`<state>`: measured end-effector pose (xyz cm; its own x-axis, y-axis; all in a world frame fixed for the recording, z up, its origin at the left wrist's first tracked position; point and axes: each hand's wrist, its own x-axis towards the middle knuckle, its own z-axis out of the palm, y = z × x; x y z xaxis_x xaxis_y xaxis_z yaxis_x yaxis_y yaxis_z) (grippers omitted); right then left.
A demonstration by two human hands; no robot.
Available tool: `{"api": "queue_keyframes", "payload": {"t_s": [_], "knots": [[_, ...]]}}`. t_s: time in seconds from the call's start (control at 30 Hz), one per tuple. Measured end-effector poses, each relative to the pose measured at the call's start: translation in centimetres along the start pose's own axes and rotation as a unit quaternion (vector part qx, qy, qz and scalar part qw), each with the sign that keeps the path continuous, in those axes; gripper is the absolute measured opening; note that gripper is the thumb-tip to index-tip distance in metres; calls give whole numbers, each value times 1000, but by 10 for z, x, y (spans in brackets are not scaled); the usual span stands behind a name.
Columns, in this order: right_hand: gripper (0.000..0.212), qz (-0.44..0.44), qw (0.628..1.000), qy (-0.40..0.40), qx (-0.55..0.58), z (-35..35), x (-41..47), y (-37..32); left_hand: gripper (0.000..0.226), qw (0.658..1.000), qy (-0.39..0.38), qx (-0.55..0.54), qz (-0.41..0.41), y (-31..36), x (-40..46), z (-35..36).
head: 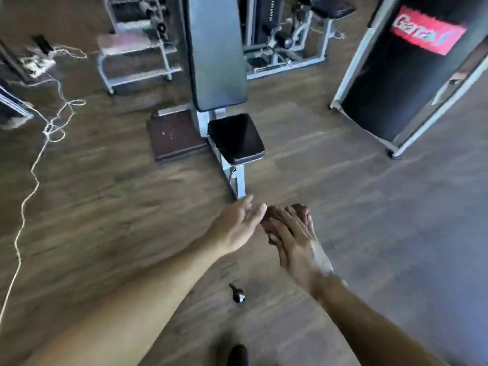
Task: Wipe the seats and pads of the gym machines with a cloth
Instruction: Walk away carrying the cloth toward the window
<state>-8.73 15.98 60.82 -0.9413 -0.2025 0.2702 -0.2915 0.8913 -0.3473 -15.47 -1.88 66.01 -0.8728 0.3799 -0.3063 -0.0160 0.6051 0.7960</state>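
Observation:
A gym machine stands ahead of me, with a small black seat pad (236, 138) and a tall grey-black back pad (216, 48) above it. Both my arms reach forward over the floor, short of the seat. My left hand (237, 225) is flat with its fingers straight and holds nothing. My right hand (293, 239) lies beside it, almost touching, and holds a small dark cloth (269, 228) that shows under its fingers. The picture is blurred, so the grip is hard to make out.
A brown foot plate (174, 138) lies left of the seat. A white cord (34, 178) trails across the wooden floor on the left. A black shrouded machine (396, 83) with a red label stands at the right. A small black knob (237, 294) lies on the floor between my arms.

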Motion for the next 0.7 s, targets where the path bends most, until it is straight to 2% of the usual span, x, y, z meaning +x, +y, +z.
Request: {"api": "queue_keyframes", "payload": {"t_s": [0.03,0.1,0.17,0.2,0.3,0.4,0.47,0.5,0.53,0.6,0.7], "knots": [[44,-25,1000,18,5,6,4,-10,79,997,-15,-78,-25,-2,0,-3],[43,-66,997,23,25,17,12,-25,53,973,-34,-216,-69,-8,-2,-8],[41,-97,994,2,47,23,19,-29,19,946,-25,-305,-109,-13,-3,-11],[44,-111,991,-16,67,26,19,-31,9,935,-10,-336,-116,-16,-3,-11],[56,-93,966,-73,230,21,16,-27,7,921,9,-373,-116,-28,-5,-9],[46,-10,924,-107,366,32,28,9,6,928,14,-350,-128,-51,5,9],[65,12,931,-180,317,57,37,44,13,930,2,-335,-150,-76,11,33],[75,-16,935,-227,271,76,47,57,15,937,-6,-315,-147,-92,22,42],[77,-48,933,-286,215,102,51,70,17,937,-18,-314,-155,-114,34,58],[60,-105,910,-380,126,144,60,88,20,933,-23,-315,-173,-156,49,88],[25,-110,897,-427,2,222,49,122,30,924,-12,-324,-202,-234,71,136]]}}
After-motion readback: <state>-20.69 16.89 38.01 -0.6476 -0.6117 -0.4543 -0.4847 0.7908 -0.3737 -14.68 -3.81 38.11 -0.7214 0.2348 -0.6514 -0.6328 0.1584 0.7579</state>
